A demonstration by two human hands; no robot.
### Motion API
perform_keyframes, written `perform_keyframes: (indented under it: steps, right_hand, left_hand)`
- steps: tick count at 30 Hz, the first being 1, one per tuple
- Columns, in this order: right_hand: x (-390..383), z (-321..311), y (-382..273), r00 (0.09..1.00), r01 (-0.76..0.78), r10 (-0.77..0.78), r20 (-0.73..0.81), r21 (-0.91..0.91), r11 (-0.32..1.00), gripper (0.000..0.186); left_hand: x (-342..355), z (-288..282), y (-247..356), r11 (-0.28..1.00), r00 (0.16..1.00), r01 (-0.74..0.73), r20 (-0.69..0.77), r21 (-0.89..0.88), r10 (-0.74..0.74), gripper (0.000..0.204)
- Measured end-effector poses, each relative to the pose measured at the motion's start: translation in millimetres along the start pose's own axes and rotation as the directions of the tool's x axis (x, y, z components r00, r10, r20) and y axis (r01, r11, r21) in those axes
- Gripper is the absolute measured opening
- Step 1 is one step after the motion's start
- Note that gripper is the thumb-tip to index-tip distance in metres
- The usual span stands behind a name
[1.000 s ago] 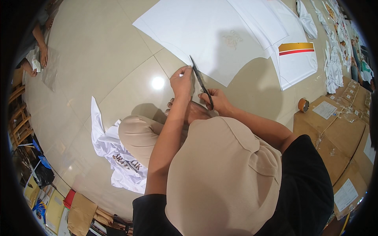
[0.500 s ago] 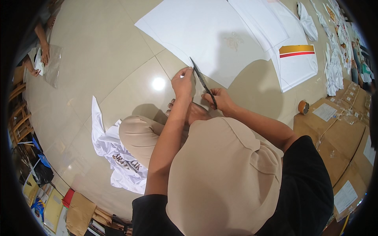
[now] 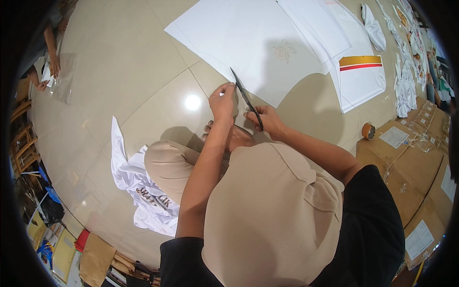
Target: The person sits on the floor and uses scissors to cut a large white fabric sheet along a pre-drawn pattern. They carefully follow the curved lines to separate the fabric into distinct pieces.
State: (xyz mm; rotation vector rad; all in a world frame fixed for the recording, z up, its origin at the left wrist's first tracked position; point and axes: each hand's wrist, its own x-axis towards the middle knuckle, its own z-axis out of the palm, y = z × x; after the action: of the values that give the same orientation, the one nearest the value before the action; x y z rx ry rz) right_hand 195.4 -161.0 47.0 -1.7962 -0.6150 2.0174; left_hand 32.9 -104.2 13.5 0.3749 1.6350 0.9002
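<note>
My right hand (image 3: 267, 119) grips the handles of dark scissors (image 3: 245, 95), whose blades point up and away toward a large white sheet of fabric (image 3: 239, 38) spread on the tiled floor. My left hand (image 3: 224, 101) is just left of the blades, its fingers pinched on a small white piece near the sheet's near edge. Both forearms reach out over my beige-clad knees (image 3: 267, 210). A bare foot (image 3: 234, 136) shows below the hands.
A crumpled white printed garment (image 3: 143, 191) lies at my left. A white piece with a yellow and red stripe (image 3: 361, 76) lies at the right, next to a tape roll (image 3: 367, 130) and cardboard boxes (image 3: 411, 162). Another person's hands (image 3: 50, 67) work at the far left.
The view has shifted slightly. Both hands and the scissors stay at the fabric's near edge with hardly any motion.
</note>
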Motion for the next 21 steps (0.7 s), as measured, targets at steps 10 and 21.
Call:
perform_keyframes:
  steps: [10, 21]
  right_hand:
    - [1.1, -11.0, -9.1, 1.000, 0.003, -0.002, 0.012, -0.089, 0.996, 0.032]
    - [5.3, -26.5, -15.1, 1.000, 0.022, -0.017, 0.024, -0.216, 0.976, 0.030]
  left_hand:
    - [-0.2, 1.2, 1.6, 1.000, 1.000, 0.004, -0.025, 0.028, -0.003, 0.023]
    - [-2.2, 0.7, 2.9, 1.000, 1.000, 0.009, -0.029, 0.016, -0.008, 0.023]
